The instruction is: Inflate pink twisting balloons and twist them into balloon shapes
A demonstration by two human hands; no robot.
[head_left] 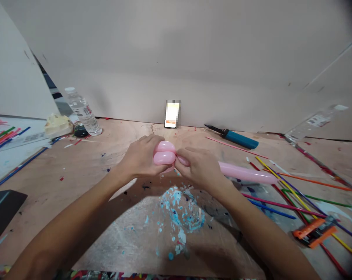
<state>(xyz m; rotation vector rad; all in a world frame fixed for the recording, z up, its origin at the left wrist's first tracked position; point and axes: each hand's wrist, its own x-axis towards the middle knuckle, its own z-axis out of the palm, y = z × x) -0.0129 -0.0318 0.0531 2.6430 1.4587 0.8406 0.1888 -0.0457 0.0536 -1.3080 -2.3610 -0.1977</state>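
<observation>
2 bare forearms (73, 217) reach over a paint-spattered brown desk (85, 171). Above it, the left hand (143, 155) grasps folded lobes of a long pink balloon (164, 158); the right hand (203, 167) pinches it beside them. Its straight end points right, toward thin multicoloured strips (294, 195).

Pink balloon (246, 173), teal-and-black pump (240, 139), tan tabletop (85, 167) with light-blue speckles (181, 235)

Left grip (142, 156) and right grip (201, 167) curl close together, forearms (79, 210) slanting inward.
</observation>
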